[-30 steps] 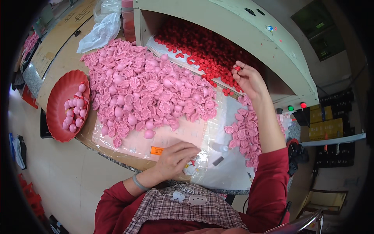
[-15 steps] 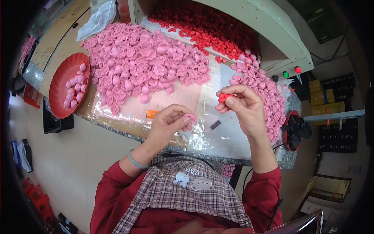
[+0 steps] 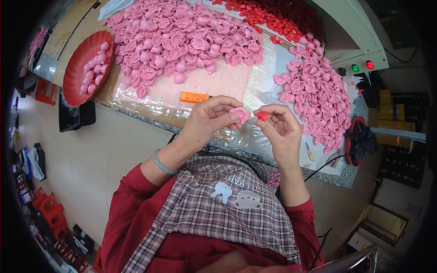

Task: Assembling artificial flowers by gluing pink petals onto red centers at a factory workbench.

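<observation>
My left hand [image 3: 213,122] pinches a small pink molded piece [image 3: 241,113] with a wavy, raised rim between thumb and fingertips. Close by on the right, my right hand [image 3: 284,132] holds a small glossy red piece [image 3: 262,115] in a pinch. A narrow gap separates the two pieces, above the plastic-covered bench. Beyond my left hand spreads a large heap of pink pieces [image 3: 182,38], some cupped, some rounded. To the right of my right hand lies a second pink heap [image 3: 314,95].
A red scalloped dish [image 3: 73,84] holding pink rounded pieces stands at the left. An orange object [image 3: 194,97] lies beyond my left hand. Red pieces [image 3: 273,27] fill the opening of a pale cabinet [image 3: 359,34]. A small slim tool [image 3: 310,152] lies near the front edge.
My hands have come closer together, bringing the red piece beside the pink one. The pink piece now faces up more openly. The whole view has shifted slightly.
</observation>
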### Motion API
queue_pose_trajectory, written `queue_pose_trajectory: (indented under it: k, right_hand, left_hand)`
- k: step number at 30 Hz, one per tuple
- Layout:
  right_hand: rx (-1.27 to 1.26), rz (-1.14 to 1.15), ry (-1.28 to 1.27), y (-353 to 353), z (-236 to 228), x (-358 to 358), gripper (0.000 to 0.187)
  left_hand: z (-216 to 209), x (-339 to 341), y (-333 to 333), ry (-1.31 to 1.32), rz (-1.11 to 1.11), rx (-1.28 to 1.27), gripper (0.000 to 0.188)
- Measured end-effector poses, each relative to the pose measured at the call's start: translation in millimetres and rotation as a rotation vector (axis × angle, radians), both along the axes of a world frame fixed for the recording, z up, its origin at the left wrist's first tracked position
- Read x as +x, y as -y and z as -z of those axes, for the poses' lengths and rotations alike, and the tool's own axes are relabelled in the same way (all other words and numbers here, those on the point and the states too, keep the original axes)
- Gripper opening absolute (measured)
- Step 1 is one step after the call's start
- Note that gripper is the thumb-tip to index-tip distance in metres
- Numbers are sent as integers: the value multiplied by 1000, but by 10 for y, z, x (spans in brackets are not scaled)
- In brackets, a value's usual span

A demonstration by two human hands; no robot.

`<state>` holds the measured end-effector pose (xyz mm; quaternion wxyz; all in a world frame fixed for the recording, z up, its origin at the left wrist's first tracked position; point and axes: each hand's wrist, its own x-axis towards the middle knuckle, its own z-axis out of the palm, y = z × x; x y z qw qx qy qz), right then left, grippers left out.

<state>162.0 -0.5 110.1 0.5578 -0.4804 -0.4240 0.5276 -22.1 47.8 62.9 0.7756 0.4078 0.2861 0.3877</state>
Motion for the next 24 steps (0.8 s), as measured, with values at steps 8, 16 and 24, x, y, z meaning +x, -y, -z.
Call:
queue_pose_trajectory:
  k: [8, 16, 24]
  right_hand:
    - [209, -1, 524, 82, 105, -121, 21]
    - [105, -1, 498, 63, 165, -63, 23]
    - [72, 7, 421, 82, 202, -62, 22]
  left_hand:
    - [-10, 15, 61, -61, 19, 18, 32]
    - [17, 36, 67, 27, 28, 33, 34]
    - [100, 44, 76, 13, 42, -13, 29]
